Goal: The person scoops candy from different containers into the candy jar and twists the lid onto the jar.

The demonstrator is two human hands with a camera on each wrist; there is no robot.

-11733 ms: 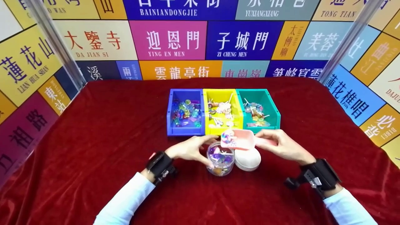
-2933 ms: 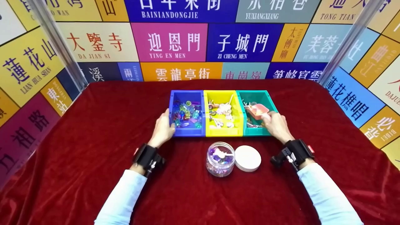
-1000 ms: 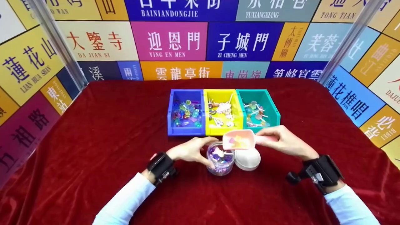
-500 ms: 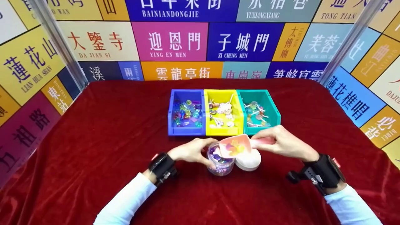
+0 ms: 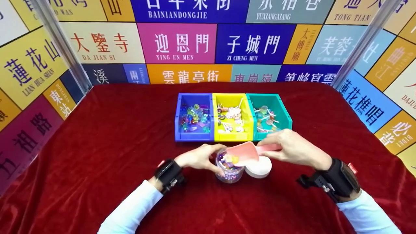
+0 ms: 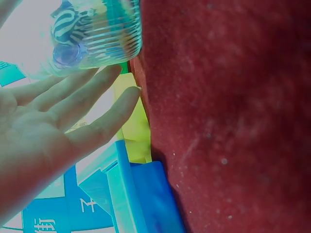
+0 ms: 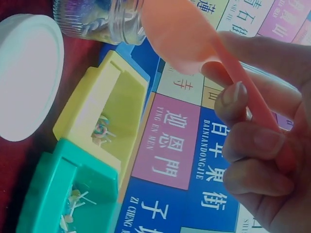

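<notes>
A pink scoop tilts over the mouth of a clear jar, with yellow pieces at its lower lip. My right hand grips the scoop's handle, fingers curled round it in the right wrist view. Purple and other coloured pieces fill much of the jar. On the jar's left side my left hand holds it between thumb and fingers; in the left wrist view the fingers reach along the jar's wall. A white lid lies at the jar's right, partly under the scoop.
Behind the jar stand a blue bin, a yellow bin and a green bin, joined side by side. They hold small beads and lollipop-shaped charms. Dark red cloth covers the table; printed panels rise behind.
Earlier the scoop dipped into the green bin while my left hand was at the blue bin. Since then both hands came to the jar, and the scoop has tipped leftward, its yellow pieces sliding down.
</notes>
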